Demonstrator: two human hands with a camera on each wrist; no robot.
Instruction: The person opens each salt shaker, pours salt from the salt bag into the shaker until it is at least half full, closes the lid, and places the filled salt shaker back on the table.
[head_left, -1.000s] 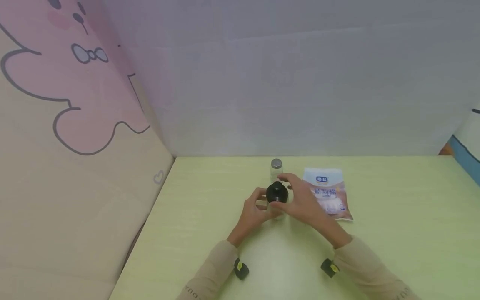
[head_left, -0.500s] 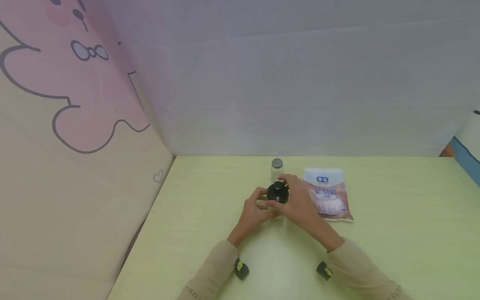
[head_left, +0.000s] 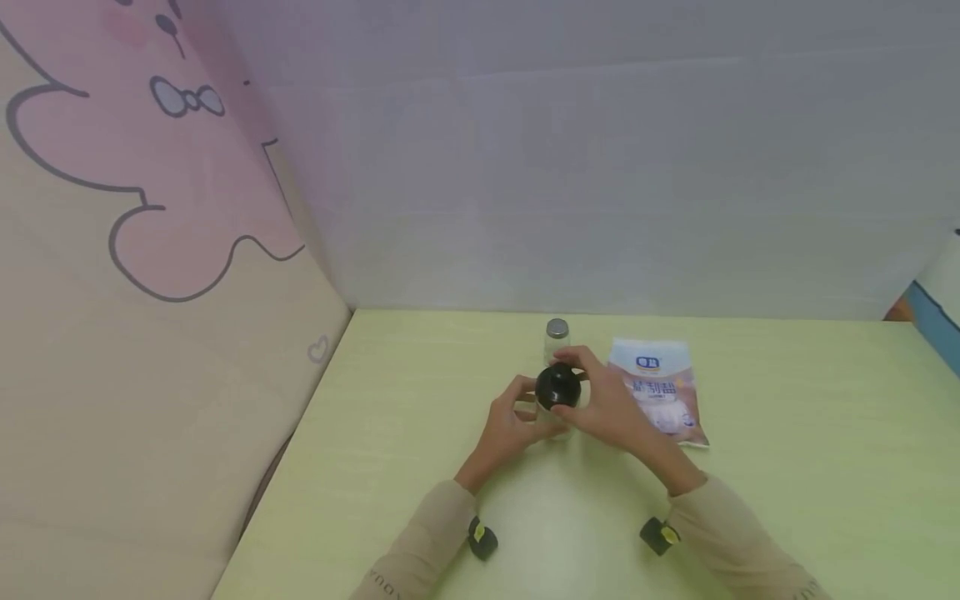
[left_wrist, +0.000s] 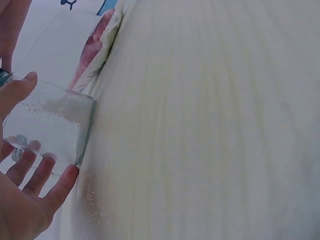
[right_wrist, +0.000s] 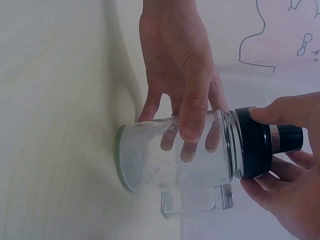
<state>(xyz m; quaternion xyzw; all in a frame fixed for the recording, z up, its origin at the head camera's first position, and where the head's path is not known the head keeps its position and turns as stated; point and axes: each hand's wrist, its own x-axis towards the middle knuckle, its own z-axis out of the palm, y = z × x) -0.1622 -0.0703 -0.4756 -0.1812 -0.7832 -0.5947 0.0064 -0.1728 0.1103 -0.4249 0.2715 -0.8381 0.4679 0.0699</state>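
My right hand, pinching the black lid, has swung slightly outward, so I judge it is twisting on the glass jar which my left hand grips below.

Softly and rather dimly lit in the head view, with pale glare on the table between the sleeves, a small highlight on the black lid and softened print on the packet. Cooler and hazier in both wrist views, with faint shadow by the base of the jar.
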